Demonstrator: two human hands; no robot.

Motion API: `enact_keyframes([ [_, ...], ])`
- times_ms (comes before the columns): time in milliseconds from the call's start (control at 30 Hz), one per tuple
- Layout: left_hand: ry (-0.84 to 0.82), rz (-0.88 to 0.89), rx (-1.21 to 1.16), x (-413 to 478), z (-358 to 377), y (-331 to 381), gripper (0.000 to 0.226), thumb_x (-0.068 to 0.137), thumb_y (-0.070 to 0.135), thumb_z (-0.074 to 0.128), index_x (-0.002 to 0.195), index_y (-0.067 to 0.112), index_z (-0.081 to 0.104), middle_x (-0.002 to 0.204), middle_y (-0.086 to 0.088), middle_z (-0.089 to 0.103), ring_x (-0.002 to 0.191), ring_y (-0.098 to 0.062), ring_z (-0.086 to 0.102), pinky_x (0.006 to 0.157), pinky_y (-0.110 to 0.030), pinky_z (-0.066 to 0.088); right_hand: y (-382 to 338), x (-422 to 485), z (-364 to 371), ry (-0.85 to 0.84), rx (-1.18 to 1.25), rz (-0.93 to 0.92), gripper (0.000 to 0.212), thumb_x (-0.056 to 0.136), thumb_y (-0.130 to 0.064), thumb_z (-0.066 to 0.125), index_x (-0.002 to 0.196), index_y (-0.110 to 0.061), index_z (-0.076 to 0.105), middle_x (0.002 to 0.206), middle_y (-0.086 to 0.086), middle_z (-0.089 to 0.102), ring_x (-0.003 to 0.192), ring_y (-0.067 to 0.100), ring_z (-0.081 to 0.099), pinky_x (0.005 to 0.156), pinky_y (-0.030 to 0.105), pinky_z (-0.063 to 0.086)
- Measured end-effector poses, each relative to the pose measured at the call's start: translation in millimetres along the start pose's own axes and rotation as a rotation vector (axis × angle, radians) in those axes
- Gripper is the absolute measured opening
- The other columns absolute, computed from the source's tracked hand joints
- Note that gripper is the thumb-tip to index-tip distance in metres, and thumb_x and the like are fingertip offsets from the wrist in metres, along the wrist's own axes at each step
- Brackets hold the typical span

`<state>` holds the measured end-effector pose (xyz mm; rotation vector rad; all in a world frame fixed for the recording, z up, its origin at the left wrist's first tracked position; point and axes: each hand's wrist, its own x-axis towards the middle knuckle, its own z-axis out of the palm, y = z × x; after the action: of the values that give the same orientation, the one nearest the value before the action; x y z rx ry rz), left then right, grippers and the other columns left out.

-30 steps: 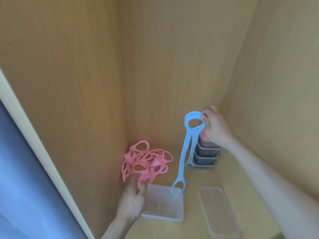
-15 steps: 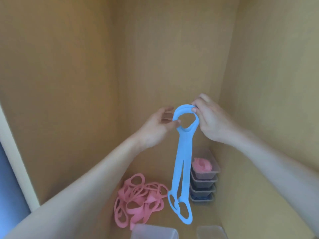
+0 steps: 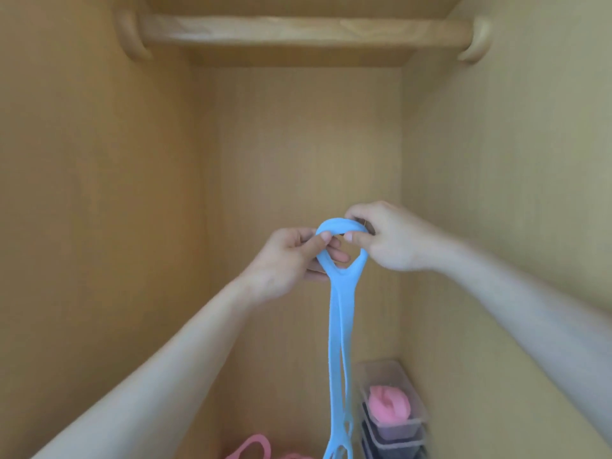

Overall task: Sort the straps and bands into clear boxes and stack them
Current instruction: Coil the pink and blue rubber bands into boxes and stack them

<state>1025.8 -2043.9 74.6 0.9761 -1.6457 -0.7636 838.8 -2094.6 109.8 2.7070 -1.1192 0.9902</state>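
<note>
A long blue strap hangs down in the middle of the cupboard, its top loop held up at chest height. My left hand pinches the left side of that loop between thumb and fingers. My right hand pinches the right side of the loop. The strap's lower loops dangle at the bottom edge of the view. A stack of clear boxes stands at the lower right; its top box holds a rolled pink band. A bit of the pink bands pile shows at the bottom.
Wooden cupboard walls close in on the left, back and right. A wooden hanging rail runs across the top between two round brackets. The cupboard floor is mostly out of view.
Both hands have risen with the blue strap and the view has tilted upward. A second ago my left hand was at the empty clear box; now it pinches the strap's loop.
</note>
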Motion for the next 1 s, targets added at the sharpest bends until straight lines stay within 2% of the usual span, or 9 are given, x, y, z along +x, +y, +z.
enact_keyframes([
  [133,0.032,-0.011,-0.075,-3,2,-15,0.045,0.107,0.037,0.043,0.110,0.000,0.067,0.101,-0.012,0.077,0.095,-0.026,0.075,0.077,-0.031,0.061,5,-5,10,0.061,0.104,-0.012,0.013,0.100,-0.023,0.058,0.088,-0.018,0.063,0.065,-0.010,0.049,0.058,0.005,0.042,0.054,0.021,0.031],
  [233,-0.017,-0.071,-0.171,-7,9,-23,0.050,0.104,0.050,0.043,0.115,0.007,0.066,0.108,-0.013,0.076,0.102,-0.028,0.073,0.088,-0.037,0.057,6,-8,13,0.084,0.153,-0.034,0.014,0.100,-0.022,0.057,0.087,-0.019,0.063,0.061,-0.013,0.048,0.057,0.003,0.043,0.054,0.018,0.033],
  [300,-0.105,-0.097,-0.238,-11,14,-27,0.048,0.095,0.044,0.049,0.124,0.007,0.061,0.112,-0.016,0.074,0.109,-0.030,0.070,0.096,-0.039,0.054,5,-9,11,0.117,0.178,-0.054,0.015,0.101,-0.023,0.057,0.089,-0.019,0.064,0.061,-0.013,0.047,0.057,0.004,0.042,0.053,0.018,0.033],
  [367,-0.137,-0.111,-0.244,-15,18,-31,0.042,0.095,0.027,0.050,0.128,0.003,0.056,0.111,-0.017,0.074,0.108,-0.031,0.070,0.093,-0.036,0.052,4,-10,11,0.160,0.204,-0.068,0.014,0.101,-0.024,0.057,0.091,-0.018,0.065,0.065,-0.011,0.048,0.058,0.004,0.041,0.054,0.019,0.033],
  [500,-0.145,-0.136,-0.254,-18,24,-36,0.030,0.101,0.005,0.041,0.122,-0.004,0.060,0.090,-0.018,0.069,0.085,-0.029,0.067,0.083,-0.036,0.052,7,-9,11,0.201,0.252,-0.059,0.013,0.101,-0.025,0.057,0.093,-0.018,0.065,0.070,-0.006,0.053,0.062,0.008,0.045,0.062,0.032,0.043],
  [633,-0.235,-0.162,-0.349,-18,27,-40,0.034,0.091,0.005,0.043,0.119,-0.003,0.062,0.082,-0.015,0.060,0.075,-0.032,0.062,0.077,-0.038,0.056,11,-8,10,0.212,0.268,-0.056,0.013,0.100,-0.024,0.059,0.092,-0.017,0.066,0.070,-0.005,0.054,0.062,0.009,0.046,0.063,0.035,0.045],
  [800,-0.396,-0.258,-0.343,-17,24,-61,0.054,0.067,0.009,0.046,0.117,0.000,0.065,0.086,-0.018,0.062,0.083,-0.035,0.062,0.087,-0.044,0.053,11,-5,9,0.254,0.260,-0.039,0.013,0.101,-0.023,0.059,0.094,-0.014,0.067,0.073,0.001,0.057,0.062,0.007,0.045,0.062,0.031,0.041],
  [933,-0.404,-0.333,-0.240,-23,34,-80,0.044,0.074,0.012,0.043,0.109,0.001,0.066,0.083,-0.015,0.061,0.084,-0.034,0.064,0.088,-0.044,0.050,16,-2,-4,0.344,0.286,-0.008,0.013,0.101,-0.020,0.058,0.094,-0.012,0.066,0.070,-0.008,0.052,0.059,0.003,0.043,0.060,0.025,0.040],
  [1000,-0.384,-0.346,-0.236,-26,36,-84,0.037,0.083,0.011,0.035,0.107,0.002,0.061,0.078,-0.012,0.055,0.077,-0.031,0.061,0.084,-0.043,0.050,20,-1,-7,0.366,0.272,0.007,0.013,0.100,-0.021,0.059,0.093,-0.013,0.066,0.068,-0.011,0.051,0.055,-0.001,0.042,0.058,0.021,0.038],
])
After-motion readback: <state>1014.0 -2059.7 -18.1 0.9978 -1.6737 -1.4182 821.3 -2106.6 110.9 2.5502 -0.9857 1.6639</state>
